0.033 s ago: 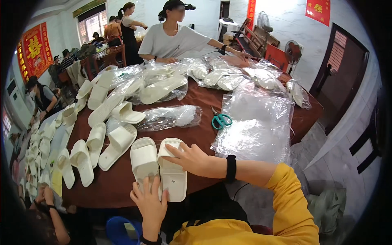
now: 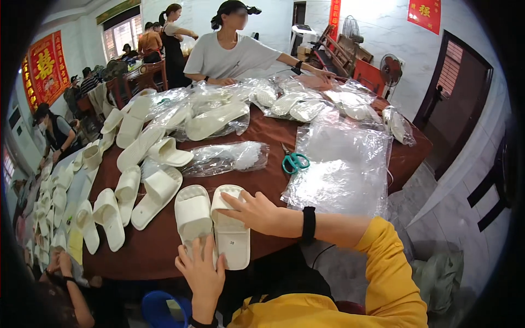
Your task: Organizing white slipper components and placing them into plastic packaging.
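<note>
A pair of cream slide slippers lies side by side at the table's front edge, toes pointing away from me. My left hand [image 2: 201, 270] rests spread over the heel of the left slipper [image 2: 192, 210], its thumb touching the right slipper [image 2: 232, 250]. From the right, my right hand [image 2: 252, 212] lies across the strap of that right slipper with fingers stretched out and apart. Its thumb is hidden. Beyond the pair are a clear bag with a pale bumpy item [image 2: 246, 156] and teal-handled scissors [image 2: 295, 162].
More loose slippers [image 2: 109, 218] spread over the brown tablecloth [image 2: 147, 249] at left. Bagged slippers [image 2: 219, 120] pile up at the back. Clear plastic bags [image 2: 342, 169] are stacked on the right. Across the table stands a person in white [image 2: 232, 57]; a blue bin [image 2: 164, 309] sits below.
</note>
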### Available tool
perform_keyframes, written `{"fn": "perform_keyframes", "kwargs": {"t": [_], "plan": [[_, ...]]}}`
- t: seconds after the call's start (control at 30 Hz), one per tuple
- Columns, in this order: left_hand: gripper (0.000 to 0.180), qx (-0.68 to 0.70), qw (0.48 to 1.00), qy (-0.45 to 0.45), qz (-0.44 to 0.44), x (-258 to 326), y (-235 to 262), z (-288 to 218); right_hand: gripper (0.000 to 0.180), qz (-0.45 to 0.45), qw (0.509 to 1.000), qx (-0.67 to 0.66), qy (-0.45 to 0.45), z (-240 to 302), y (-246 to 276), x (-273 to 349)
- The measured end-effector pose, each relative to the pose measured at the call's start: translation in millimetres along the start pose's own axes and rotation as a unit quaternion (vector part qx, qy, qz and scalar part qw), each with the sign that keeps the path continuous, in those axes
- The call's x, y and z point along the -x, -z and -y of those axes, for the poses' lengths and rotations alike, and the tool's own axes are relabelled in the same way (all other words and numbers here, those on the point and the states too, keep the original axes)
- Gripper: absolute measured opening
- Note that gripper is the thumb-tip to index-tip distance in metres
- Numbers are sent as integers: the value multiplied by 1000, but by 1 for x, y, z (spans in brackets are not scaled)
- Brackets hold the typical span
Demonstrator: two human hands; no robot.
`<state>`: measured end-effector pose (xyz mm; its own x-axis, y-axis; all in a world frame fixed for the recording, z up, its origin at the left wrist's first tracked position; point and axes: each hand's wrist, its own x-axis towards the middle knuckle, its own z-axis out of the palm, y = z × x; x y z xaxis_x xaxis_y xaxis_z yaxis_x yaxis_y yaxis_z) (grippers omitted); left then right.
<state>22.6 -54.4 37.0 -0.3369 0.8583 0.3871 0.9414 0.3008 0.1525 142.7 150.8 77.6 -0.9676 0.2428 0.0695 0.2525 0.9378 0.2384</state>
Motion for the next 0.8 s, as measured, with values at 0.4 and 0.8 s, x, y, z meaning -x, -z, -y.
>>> {"fn": "perform_keyframes", "kwargs": {"t": [0.4,0.8], "plan": [[59,1,1000,-23,17,6,-8,-25,15,-114,814,-456,-341,-189,-19,-5],[54,-2,1000,-29,6,5,-9,-24,21,-299,851,-289,-321,-173,-92,-41]]}}
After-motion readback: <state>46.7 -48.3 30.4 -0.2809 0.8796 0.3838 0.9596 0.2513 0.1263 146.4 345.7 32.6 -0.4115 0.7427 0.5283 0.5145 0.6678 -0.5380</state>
